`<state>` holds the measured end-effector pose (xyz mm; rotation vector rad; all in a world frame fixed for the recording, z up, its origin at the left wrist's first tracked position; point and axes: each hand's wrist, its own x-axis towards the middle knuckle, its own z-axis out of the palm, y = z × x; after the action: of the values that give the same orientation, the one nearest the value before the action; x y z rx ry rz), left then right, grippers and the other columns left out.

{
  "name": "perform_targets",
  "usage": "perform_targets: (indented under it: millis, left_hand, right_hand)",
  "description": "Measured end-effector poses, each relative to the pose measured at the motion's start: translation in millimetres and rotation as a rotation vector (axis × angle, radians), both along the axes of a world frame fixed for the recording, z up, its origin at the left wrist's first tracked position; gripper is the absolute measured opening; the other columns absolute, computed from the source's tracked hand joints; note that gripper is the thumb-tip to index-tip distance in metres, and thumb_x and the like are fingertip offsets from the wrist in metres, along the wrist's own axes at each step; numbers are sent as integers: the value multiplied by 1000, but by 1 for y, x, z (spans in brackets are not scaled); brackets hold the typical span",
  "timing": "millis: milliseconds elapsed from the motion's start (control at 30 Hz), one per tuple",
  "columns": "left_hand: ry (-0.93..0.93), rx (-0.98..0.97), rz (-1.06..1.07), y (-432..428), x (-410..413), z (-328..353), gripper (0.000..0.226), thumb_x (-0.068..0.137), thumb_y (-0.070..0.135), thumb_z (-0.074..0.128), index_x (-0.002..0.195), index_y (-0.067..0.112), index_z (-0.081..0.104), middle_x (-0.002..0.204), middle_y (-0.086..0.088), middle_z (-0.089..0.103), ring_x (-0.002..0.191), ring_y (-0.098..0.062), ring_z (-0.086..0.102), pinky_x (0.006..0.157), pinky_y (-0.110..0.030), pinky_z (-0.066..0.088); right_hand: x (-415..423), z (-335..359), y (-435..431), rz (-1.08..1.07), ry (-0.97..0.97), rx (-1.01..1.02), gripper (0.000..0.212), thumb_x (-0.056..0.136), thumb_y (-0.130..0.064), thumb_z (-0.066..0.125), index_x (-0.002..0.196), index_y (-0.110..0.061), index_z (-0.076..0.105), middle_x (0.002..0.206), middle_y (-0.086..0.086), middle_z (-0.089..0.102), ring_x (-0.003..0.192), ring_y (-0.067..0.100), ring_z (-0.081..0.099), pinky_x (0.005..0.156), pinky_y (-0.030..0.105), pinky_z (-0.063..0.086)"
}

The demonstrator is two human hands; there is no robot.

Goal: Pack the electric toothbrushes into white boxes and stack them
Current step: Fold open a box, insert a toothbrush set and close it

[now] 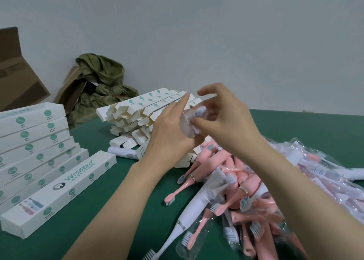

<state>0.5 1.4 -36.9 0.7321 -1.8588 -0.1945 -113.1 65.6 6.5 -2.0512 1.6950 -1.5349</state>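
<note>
My left hand (173, 129) and my right hand (226, 119) meet above the table and hold a toothbrush in a clear plastic bag (194, 117) between them; its brush head shows between my fingers. The right fingers pinch the bag near the head, and the left hand grips it lower down. Below lies a heap of pink and white electric toothbrushes (236, 190), many in clear bags. Behind my hands is a pile of open white boxes (137, 112). A neat stack of closed white boxes (37, 151) stands at the left, with one closed box (65, 188) lying alongside it.
The green table (122, 210) carries everything. Brown cardboard cartons (17, 78) and a crumpled olive-green cloth (102, 82) sit at the back left against the white wall. More bagged brush heads (315, 171) spread to the right.
</note>
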Motion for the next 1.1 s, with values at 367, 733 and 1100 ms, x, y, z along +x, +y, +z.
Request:
perform_targets:
  millis: [367, 733, 1100]
  left_hand:
    - [18, -37, 15, -1, 0, -1, 74, 67, 14, 75, 136, 7, 48, 115, -5, 60, 105, -4, 44, 85, 5, 25]
    - [62, 19, -68, 3, 4, 3, 88, 63, 40, 79, 142, 26, 42, 115, 30, 45, 108, 22, 35, 87, 7, 21]
    - [240, 85, -350, 7, 0, 2, 40, 73, 23, 73, 103, 29, 46, 103, 16, 56, 96, -8, 56, 84, -24, 45]
  right_hand:
    - [8, -22, -12, -162, 319, -170, 13, 90, -10, 57, 88, -5, 68, 84, 5, 46, 70, 16, 43, 59, 20, 32]
    - [-5, -7, -8, -211, -105, -77, 26, 90, -22, 60, 113, -11, 61, 100, -2, 61, 90, 10, 58, 83, 29, 47]
    - [2, -5, -5, -8, -388, -64, 38, 93, -23, 49, 92, 14, 55, 84, 37, 53, 69, 43, 50, 73, 55, 52]
